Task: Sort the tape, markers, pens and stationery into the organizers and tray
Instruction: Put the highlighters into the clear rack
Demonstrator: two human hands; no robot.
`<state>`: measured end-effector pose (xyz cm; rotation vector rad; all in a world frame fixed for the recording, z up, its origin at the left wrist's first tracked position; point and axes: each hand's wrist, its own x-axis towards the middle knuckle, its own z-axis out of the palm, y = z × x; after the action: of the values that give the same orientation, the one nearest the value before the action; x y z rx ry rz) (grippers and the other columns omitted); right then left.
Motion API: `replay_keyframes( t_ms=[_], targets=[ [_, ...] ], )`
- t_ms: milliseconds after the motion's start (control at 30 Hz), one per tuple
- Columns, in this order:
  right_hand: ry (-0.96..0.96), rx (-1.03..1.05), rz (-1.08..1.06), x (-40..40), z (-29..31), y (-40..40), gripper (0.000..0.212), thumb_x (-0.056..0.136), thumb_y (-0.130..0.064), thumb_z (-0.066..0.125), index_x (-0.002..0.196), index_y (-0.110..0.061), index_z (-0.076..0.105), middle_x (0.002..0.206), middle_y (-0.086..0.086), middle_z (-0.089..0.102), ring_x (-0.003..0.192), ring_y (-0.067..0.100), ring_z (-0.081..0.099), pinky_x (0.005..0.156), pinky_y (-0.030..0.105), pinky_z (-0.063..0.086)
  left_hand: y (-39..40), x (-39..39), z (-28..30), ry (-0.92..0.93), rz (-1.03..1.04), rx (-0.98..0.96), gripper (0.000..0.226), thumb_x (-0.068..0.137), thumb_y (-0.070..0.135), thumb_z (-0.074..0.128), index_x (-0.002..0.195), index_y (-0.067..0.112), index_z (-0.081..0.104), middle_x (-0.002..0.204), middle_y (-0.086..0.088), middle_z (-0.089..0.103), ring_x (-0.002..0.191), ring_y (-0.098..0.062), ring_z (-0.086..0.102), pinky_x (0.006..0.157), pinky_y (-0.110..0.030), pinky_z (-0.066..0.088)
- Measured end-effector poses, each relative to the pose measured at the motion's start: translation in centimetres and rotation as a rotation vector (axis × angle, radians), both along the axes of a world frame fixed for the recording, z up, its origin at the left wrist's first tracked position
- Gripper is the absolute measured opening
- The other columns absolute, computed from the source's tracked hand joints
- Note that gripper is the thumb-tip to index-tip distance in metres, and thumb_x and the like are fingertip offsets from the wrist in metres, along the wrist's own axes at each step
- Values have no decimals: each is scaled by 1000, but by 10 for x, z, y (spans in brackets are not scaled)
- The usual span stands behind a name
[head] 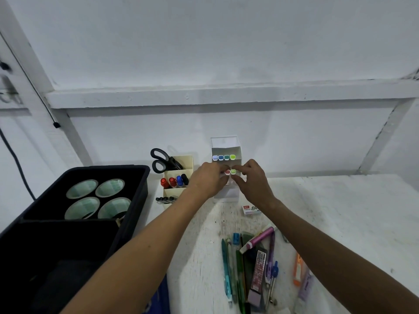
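Observation:
A white tiered organizer (225,143) stands at the back of the table, with several coloured-capped markers (223,157) in its top tier. My left hand (207,179) and my right hand (252,180) meet over the middle tier, fingers pinched around a red-capped marker (227,172) and a green-capped marker (233,171) standing there. A cream organizer (189,160) to the left holds scissors (159,160), red, blue and black markers (174,181) and black pens (165,199). The black tray (127,225) at the left holds several tape rolls (98,198).
Loose pens, a compass, rulers and erasers lie in a pile (251,264) at the near middle of the table. A small staples box (250,210) sits behind the pile. Orange and lilac highlighters (301,275) lie to the right. A white wall rises behind.

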<state>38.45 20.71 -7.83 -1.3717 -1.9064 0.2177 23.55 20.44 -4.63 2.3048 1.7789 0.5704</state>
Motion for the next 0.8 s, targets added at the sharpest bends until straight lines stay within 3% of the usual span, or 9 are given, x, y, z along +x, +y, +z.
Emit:
replay_keyframes(
  t_ms=[233, 400, 600, 800],
  targets=[
    [-71, -60, 13, 1, -2, 6, 28, 90, -15, 61, 118, -15, 64, 95, 11, 54, 91, 23, 53, 77, 23, 38, 3, 1, -5, 4, 32, 13, 23, 95, 28, 51, 110, 29, 68, 105, -2, 70, 92, -24, 64, 68, -30, 49],
    [-77, -113, 0, -1, -5, 11, 28, 92, -19, 58, 120, -20, 62, 97, 8, 55, 94, 22, 54, 78, 22, 40, 7, 1, -7, 12, 39, -13, 23, 95, 31, 50, 109, 30, 68, 105, -3, 70, 91, -26, 65, 70, -33, 52],
    [-93, -149, -4, 1, -7, 15, 28, 94, -24, 55, 121, -23, 61, 92, 4, 50, 92, 22, 53, 74, 26, 42, 11, 3, -11, -24, 94, -57, 26, 97, 34, 50, 116, 27, 66, 112, -3, 69, 64, -23, 60, 71, -39, 60],
    [-128, -173, -3, 0, -7, 14, 28, 95, -25, 52, 122, -24, 59, 98, 11, 53, 95, 27, 54, 78, 36, 49, 7, 6, -8, -26, 92, -81, 27, 97, 33, 50, 120, 27, 63, 114, -5, 68, 75, -28, 68, 72, -40, 60]
  ],
)
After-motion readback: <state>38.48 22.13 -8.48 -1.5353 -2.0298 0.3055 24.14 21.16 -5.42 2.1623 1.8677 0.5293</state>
